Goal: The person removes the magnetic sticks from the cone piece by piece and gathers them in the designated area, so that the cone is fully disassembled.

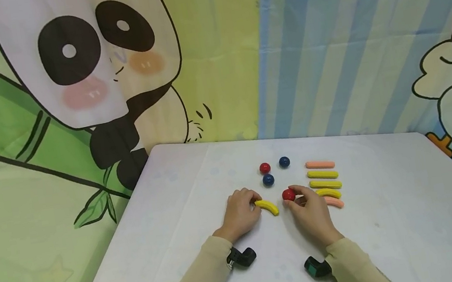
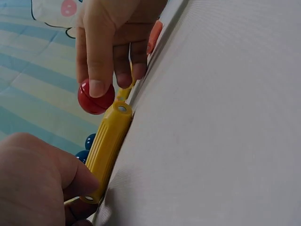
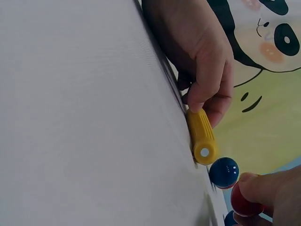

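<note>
My left hand (image 1: 240, 213) pinches one end of a curved yellow magnetic rod (image 1: 268, 207) lying on the table. A silvery tip (image 3: 204, 152) shows on the rod's free end in the right wrist view. With thumb and fingertips, my right hand (image 1: 312, 213) holds a glossy red ball (image 1: 288, 194). In the head view a small gap separates ball and rod. Beyond the hands sit a second red ball (image 1: 264, 168) and two dark blue balls, one nearer (image 1: 268, 180) and one farther (image 1: 284, 162).
Right of the balls, several rods lie in a column: a straight pink rod (image 1: 319, 165), straight yellow rods (image 1: 323, 174), a curved yellow rod (image 1: 328, 193) and a curved pink rod (image 1: 334, 202). A patterned cloth (image 1: 222, 54) hangs behind the white table (image 1: 403, 212).
</note>
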Available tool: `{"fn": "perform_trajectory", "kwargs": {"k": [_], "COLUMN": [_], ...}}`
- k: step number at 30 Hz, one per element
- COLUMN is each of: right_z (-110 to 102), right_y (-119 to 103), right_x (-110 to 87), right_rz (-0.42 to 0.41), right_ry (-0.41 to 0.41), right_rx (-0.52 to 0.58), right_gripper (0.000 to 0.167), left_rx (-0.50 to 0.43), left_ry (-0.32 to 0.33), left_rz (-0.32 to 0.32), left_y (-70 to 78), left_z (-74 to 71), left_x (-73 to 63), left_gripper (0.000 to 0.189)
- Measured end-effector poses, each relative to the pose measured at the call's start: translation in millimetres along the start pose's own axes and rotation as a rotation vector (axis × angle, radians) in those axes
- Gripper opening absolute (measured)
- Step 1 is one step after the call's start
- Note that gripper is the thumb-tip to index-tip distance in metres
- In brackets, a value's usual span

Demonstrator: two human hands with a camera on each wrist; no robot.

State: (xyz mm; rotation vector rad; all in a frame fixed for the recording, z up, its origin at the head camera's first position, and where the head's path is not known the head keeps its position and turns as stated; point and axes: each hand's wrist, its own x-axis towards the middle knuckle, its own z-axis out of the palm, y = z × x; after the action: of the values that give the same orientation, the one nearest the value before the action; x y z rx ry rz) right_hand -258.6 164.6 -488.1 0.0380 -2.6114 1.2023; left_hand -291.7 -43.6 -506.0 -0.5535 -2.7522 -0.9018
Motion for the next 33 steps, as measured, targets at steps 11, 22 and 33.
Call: {"fn": "perform_trajectory", "kwargs": {"k": [11, 22, 33], "right_z": [11, 20, 26], "right_y": [-4, 0, 3], "right_x": [50.5, 69.8, 74.4], "right_rz": [0.139, 0.115, 0.099], "right_ry": [-0.018, -0.021, -0.061], "right_rx": [-0.018, -0.099, -0.164], "right_gripper": [0.045, 0.043, 0.046], "left_rx": [0.004, 0.004, -0.014], "left_ry": [0.015, 0.026, 0.042], "left_rz": [0.005, 0.021, 0.000], "left_y": [0.0, -2.9, -1.9], "left_z": [0.7, 2.8, 1.0], "left_x": [0.8, 0.1, -1.3], "left_gripper": [0.015, 0.016, 0.019]}}
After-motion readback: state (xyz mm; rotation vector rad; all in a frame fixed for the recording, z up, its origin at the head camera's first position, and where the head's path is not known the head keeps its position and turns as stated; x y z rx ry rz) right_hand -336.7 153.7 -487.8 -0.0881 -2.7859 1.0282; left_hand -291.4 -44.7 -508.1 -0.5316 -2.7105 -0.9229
